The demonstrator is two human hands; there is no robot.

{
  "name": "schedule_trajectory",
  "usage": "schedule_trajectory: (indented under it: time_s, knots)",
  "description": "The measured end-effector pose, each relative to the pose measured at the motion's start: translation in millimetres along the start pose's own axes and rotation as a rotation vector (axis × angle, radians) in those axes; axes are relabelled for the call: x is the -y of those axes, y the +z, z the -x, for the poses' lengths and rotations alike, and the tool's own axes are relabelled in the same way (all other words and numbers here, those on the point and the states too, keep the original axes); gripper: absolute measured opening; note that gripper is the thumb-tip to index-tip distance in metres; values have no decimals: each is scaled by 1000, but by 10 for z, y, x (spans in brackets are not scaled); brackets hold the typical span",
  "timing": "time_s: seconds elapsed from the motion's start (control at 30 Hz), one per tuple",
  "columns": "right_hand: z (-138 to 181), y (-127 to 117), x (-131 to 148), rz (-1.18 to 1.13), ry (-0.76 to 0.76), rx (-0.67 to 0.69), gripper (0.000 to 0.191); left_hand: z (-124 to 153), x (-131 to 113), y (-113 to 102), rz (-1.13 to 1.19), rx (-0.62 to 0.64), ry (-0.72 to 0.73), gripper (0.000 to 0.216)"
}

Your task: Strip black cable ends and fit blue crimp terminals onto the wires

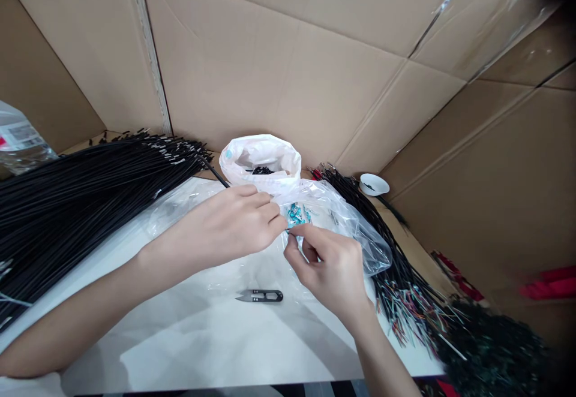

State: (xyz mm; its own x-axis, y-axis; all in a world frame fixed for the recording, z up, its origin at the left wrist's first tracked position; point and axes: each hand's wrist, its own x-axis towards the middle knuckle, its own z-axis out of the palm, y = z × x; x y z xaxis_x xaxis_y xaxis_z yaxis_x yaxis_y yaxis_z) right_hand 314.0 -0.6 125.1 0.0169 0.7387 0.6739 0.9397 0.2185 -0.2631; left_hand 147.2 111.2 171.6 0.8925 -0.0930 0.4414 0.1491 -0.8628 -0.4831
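My left hand [252, 220] is closed around a thin black cable [216, 170], which sticks out behind the knuckles toward the upper left. Thumb and index finger of my right hand [326, 259] pinch a tiny dark piece right beside the left fingertips; it is too small to name. Just beyond the fingers, small turquoise pieces [297, 213] lie in a clear plastic bag [366, 244]. Below both hands a pair of black thread snips [261, 295] rests on the white table [202, 349], touched by neither hand.
A large heap of black cables [81, 193] fills the left side. At the back stands a white bag [261, 145] with black pieces inside. More cables with coloured wire ends [409, 307] lie right, near a small white bowl [374, 184]. Cardboard walls [279, 55] enclose the table.
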Motion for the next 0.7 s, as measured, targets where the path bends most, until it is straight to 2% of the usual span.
schedule_trajectory:
  time_s: [0.07, 0.13, 0.23, 0.3, 0.37, 0.47, 0.7]
  knots:
    - [-46, -32, -19, 89, -77, 88, 22, -4, -15, 25, 14, -25, 7, 24]
    - [-75, -58, -35, 79, -59, 166, 20, -5, -16, 36, 35, -31, 7, 25]
    - [-75, -74, -43, -73, 81, 229, 15, -3, 6, 25, 59, -25, 8, 27]
    - [-43, -61, -30, -232, 214, 209, 13, -1, 23, 12, 59, -31, 10, 27]
    - [14, -27, 5, -414, 359, 125, 12, -4, 30, 9, 56, -63, 16, 27]
    - [146, 59, 103, -654, 570, -88, 15, -22, 5, 47, 61, -155, 35, 27]
    - [445, 257, 492, -979, 931, -621, 28, -66, -214, 251, 96, -425, 67, 23]
